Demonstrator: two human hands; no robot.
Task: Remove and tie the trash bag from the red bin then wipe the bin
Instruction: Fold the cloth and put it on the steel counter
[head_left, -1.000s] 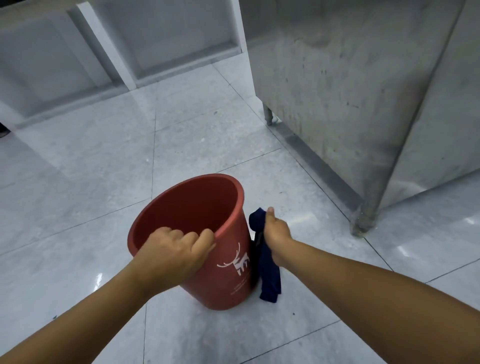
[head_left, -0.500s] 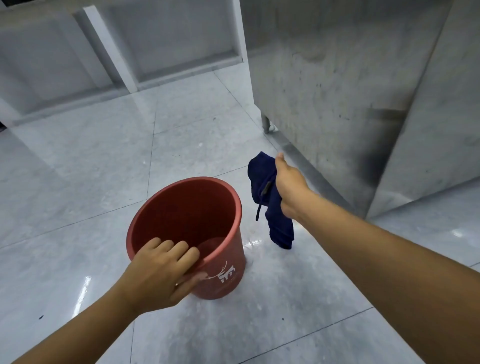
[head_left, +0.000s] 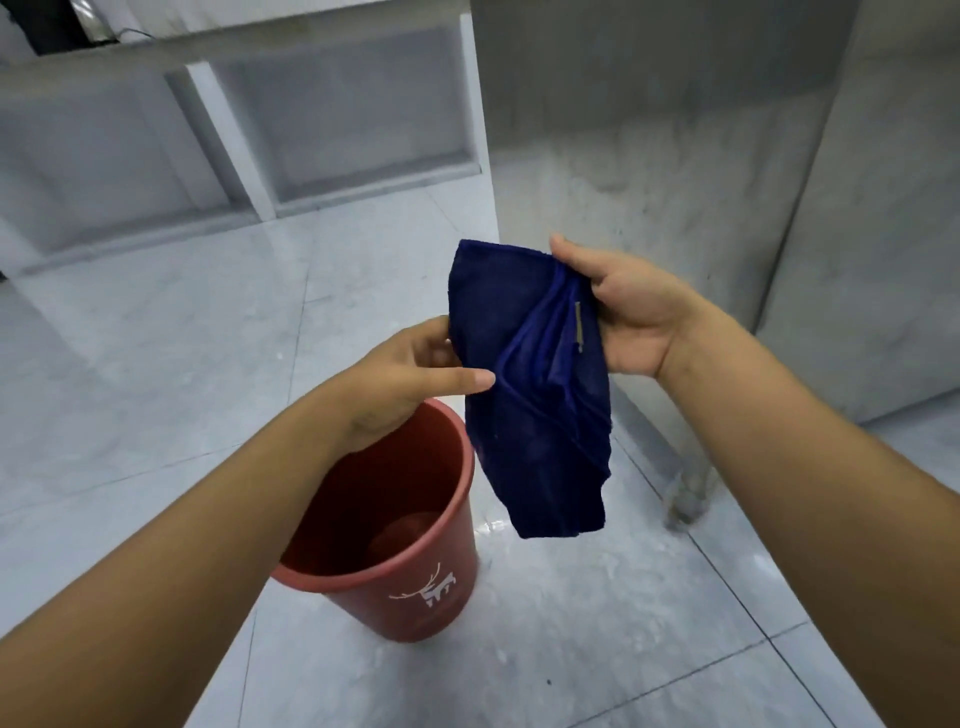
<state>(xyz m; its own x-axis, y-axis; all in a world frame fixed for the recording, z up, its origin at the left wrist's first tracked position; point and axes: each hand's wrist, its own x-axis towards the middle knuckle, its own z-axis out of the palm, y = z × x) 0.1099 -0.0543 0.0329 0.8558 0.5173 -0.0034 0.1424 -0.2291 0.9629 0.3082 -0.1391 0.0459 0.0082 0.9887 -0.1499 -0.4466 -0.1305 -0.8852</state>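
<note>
Floor tiles (head_left: 156, 364) of pale grey marbled stone, glossy and crossed by thin dark grout lines, fill the lower view. At about eleven o'clock a white shelving unit (head_left: 234, 145) stands with open, shadowed compartments. From one to three o'clock rises a dull steel cabinet (head_left: 675, 130), one short leg (head_left: 688, 493) resting on the floor. Just below centre, near six o'clock, the red bin (head_left: 415, 582) stands upright on the tiles, unlined, a white deer printed on its wall. Above it hangs a dark blue cloth (head_left: 540, 415), clear of the rim. The right hand (head_left: 628, 317) pinches the cloth's upper edge between thumb and curled fingers; the left hand (head_left: 410, 374) grips the cloth's left edge, thumb in front, fingers behind.
</note>
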